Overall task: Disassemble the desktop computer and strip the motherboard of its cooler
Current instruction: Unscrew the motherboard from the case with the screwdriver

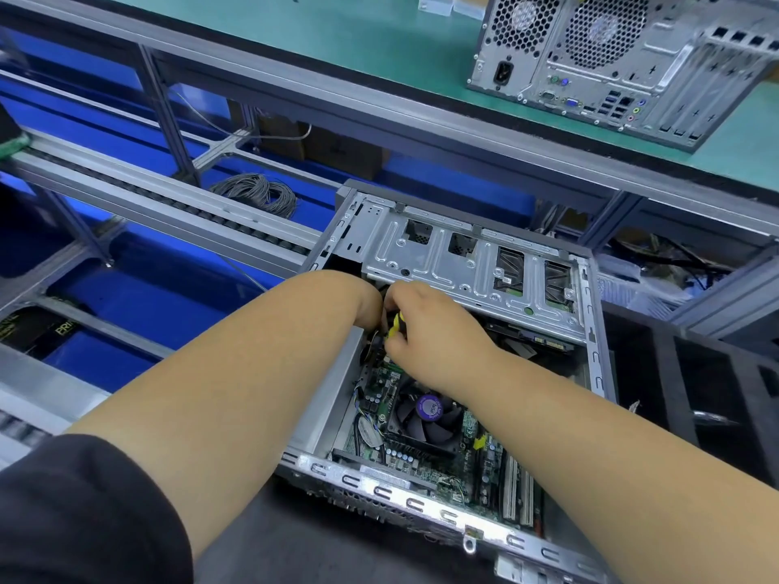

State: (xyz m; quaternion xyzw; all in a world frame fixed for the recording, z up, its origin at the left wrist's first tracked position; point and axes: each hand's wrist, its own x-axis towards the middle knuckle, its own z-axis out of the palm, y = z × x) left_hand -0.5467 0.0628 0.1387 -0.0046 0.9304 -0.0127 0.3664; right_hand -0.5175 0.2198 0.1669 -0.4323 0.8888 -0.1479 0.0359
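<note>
Inside the opened desktop computer case point(459, 373), lying on its side on a dark surface, both hands meet at the far left corner beneath the metal drive cage point(468, 263). The right hand point(425, 330) has its fingers curled round a yellow-and-black object point(396, 324), too hidden to identify. The left hand point(362, 305) reaches in beside it; its fingers are out of sight, so I cannot tell how they lie. Nearer the camera sits the green motherboard point(421, 461), its black cooler point(425, 419) with a purple-labelled fan still mounted. On the green tabletop point(337, 48) beyond stands a second computer tower point(611, 65).
</note>
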